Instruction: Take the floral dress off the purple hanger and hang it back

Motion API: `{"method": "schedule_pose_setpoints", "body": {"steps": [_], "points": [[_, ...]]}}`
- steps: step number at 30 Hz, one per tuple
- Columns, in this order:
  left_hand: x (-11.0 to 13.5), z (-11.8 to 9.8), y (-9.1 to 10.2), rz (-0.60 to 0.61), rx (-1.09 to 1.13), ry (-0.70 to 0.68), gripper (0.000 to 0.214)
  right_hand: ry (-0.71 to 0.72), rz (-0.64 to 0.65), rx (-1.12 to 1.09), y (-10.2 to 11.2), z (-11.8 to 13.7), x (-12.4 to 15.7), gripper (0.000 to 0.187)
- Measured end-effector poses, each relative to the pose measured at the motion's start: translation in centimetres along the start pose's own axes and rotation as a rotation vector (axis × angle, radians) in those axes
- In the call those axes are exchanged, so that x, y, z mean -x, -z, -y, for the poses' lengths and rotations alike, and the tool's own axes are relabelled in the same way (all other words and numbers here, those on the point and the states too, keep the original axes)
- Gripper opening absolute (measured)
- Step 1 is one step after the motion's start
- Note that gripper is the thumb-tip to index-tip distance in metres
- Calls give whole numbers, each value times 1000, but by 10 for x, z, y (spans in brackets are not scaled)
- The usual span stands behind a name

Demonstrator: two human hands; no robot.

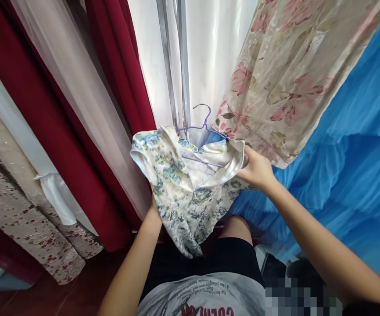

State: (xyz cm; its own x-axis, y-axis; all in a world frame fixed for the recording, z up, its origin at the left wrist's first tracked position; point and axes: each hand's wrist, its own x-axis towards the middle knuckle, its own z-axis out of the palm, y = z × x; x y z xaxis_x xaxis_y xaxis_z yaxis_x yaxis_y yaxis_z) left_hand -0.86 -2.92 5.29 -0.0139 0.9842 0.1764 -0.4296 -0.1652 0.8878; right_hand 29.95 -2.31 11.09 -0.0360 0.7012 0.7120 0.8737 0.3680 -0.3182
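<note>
A white garment with blue, green and yellow flowers (190, 197) hangs on a thin purple hanger (206, 125) in front of me. The hanger's hook points up, and its lower bar shows through the open neckline. My right hand (256, 166) is closed on the garment's shoulder edge at the right, thumb toward me. On the other side, my left hand (155, 213) reaches in behind the garment. Its fingers are hidden by the cloth, so their grip does not show. Below, the cloth gathers to a narrow, crumpled end.
Dark red drapes (117, 57) and pale fabrics hang at the left. Grey straps (173, 66) hang before a white cloth (216, 52). At the right are a beige fabric with pink flowers (285, 79) and blue ruffled tulle (351, 162). Dark reddish floor tiles (78, 292) lie below.
</note>
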Motion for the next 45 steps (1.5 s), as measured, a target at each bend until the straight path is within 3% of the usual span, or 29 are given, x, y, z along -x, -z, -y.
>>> {"method": "schedule_pose_setpoints", "body": {"steps": [3, 5, 9, 13, 23, 29, 32, 34, 35, 37, 39, 42, 45], "points": [[11, 13, 22, -15, 199, 44, 91, 3, 6, 42, 5, 7, -32, 73], [18, 25, 32, -66, 265, 78, 85, 50, 35, 55, 8, 14, -47, 73], [30, 54, 41, -204, 134, 82, 71, 159, 78, 85, 14, 22, -55, 78], [45, 74, 40, -194, 55, 83, 66, 259, 64, 77, 20, 19, -50, 80], [66, 68, 26, -131, -108, 8, 59, 266, 71, 31, 30, 15, -59, 76], [84, 73, 38, -104, -198, 52, 57, 318, 171, -55, 32, 8, -50, 80], [91, 82, 49, -128, -230, 71, 57, 309, 159, 19, 23, 13, -29, 87], [93, 87, 53, -175, -251, 91, 56, 233, 48, 37, 8, 24, 1, 85], [94, 88, 54, -199, -261, 99, 56, 167, -35, 16, -3, 31, 20, 77], [96, 89, 53, -232, -275, 87, 55, -4, -157, -128, -31, 51, 62, 45], [99, 87, 50, -225, -294, 46, 54, -149, -33, -337, -60, 72, 102, 16], [104, 83, 43, -154, -357, 7, 53, -338, 246, -690, -94, 99, 139, 27], [110, 79, 37, -130, -435, -15, 52, -433, 358, -954, -105, 111, 145, 35]]}}
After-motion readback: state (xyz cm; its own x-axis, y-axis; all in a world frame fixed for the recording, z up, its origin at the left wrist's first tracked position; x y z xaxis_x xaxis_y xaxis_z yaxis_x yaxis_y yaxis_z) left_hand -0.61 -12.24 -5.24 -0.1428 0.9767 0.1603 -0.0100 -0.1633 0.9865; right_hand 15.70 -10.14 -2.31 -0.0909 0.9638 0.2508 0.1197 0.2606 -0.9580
